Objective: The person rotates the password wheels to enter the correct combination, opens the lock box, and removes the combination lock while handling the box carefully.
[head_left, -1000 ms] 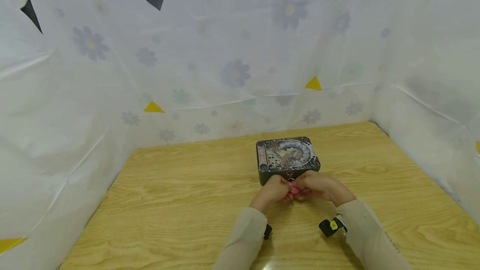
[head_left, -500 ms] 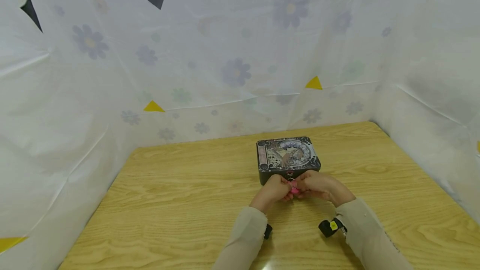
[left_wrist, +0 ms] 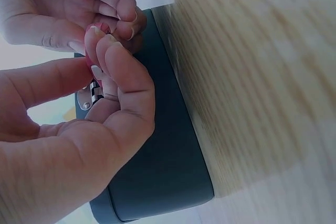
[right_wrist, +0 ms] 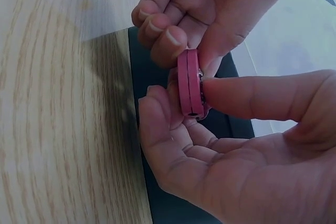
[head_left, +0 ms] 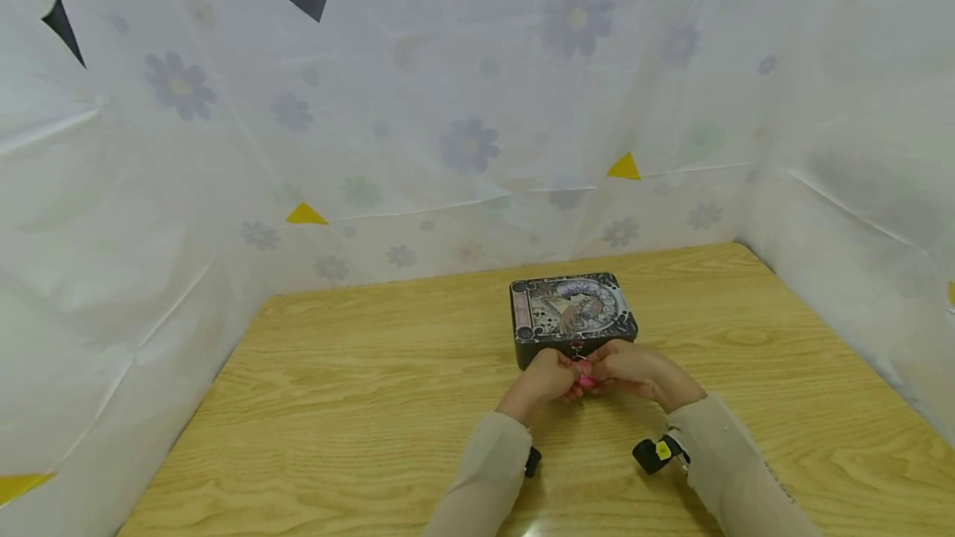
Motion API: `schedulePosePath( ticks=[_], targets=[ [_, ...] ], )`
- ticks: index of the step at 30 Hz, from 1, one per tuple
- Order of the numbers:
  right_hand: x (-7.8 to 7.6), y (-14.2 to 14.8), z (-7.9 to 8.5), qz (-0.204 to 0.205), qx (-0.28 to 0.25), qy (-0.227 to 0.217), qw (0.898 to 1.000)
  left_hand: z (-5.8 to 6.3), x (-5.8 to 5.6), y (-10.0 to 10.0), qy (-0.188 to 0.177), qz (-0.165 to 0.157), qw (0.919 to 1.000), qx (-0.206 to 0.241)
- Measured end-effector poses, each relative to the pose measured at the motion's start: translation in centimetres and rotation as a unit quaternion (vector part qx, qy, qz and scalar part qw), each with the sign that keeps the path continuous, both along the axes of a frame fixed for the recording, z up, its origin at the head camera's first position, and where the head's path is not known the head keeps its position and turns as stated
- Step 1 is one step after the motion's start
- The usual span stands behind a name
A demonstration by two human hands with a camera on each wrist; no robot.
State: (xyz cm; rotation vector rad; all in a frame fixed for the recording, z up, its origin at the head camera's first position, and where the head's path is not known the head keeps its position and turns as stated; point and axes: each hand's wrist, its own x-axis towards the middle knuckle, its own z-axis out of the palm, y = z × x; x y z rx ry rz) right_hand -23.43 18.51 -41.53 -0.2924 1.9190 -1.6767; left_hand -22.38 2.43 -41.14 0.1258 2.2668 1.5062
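A dark tin box point(head_left: 570, 305) with a decorated lid stands closed on the table. At the middle of its front a small pink padlock point(head_left: 585, 373) hangs from the metal clasp point(left_wrist: 84, 99) by a ring-like shackle. My left hand point(head_left: 548, 374) pinches the padlock from the left between thumb and curled fingers. From the other side my right hand point(head_left: 634, 367) grips it too, its thumb pressing on the face with the small metal parts. In the right wrist view the padlock point(right_wrist: 190, 82) shows edge-on, as two pink layers. Fingers hide much of the lock and clasp.
The wood-grain table point(head_left: 358, 404) extends to both sides of the box. Behind it hangs a pale flowered curtain point(head_left: 418, 147), with further white sheeting at left and right. A black strap device point(head_left: 652, 454) sits at the right wrist.
The fingers shift only slightly on the pink padlock. Box and arms stay in place.
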Motion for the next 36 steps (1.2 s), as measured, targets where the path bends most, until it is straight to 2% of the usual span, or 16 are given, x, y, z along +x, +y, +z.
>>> schedulePosePath(
  ticks=[7,15,23,36],
  targets=[
    [0.11,-0.09,0.15,-0.021,0.015,-0.018,1.0,-0.15,-0.05,-0.08,0.008,-0.002,1.0,-0.001],
    [0.23,-0.17,0.24,-0.023,0.02,-0.026,0.999,-0.09,-0.03,-0.12,0.005,0.002,1.0,0.001],
    [0.15,-0.08,0.21,-0.007,-0.004,-0.02,1.0,-0.1,-0.02,-0.13,0.003,-0.001,1.0,0.005],
    [-0.08,0.1,-0.04,0.002,-0.013,-0.022,1.0,-0.01,-0.01,0.03,0.0,0.002,1.0,-0.003]
  ],
)
